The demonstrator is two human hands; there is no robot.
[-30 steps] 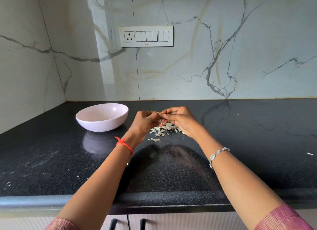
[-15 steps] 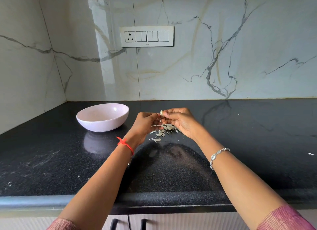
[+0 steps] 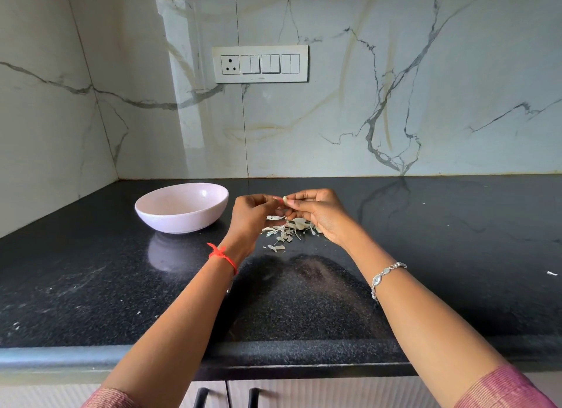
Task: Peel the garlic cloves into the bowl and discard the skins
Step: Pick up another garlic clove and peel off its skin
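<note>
While the left hand (image 3: 254, 217) and right hand (image 3: 320, 214) are pinching one garlic clove (image 3: 285, 199) above the counter (image 3: 441, 255), the pink bowl (image 3: 182, 222) is sitting at nine o'clock from it, and skins (image 3: 287, 229) are lying at six o'clock.

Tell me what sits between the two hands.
A clove, pinched by the fingers of the left hand and the right hand, above the skins on the counter; the head view shows it.

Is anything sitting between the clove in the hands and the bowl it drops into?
Nothing loose does. The left hand and right hand pinch the garlic clove; only the left hand lies toward the bowl. The skins lie under the hands, off that path.
</note>
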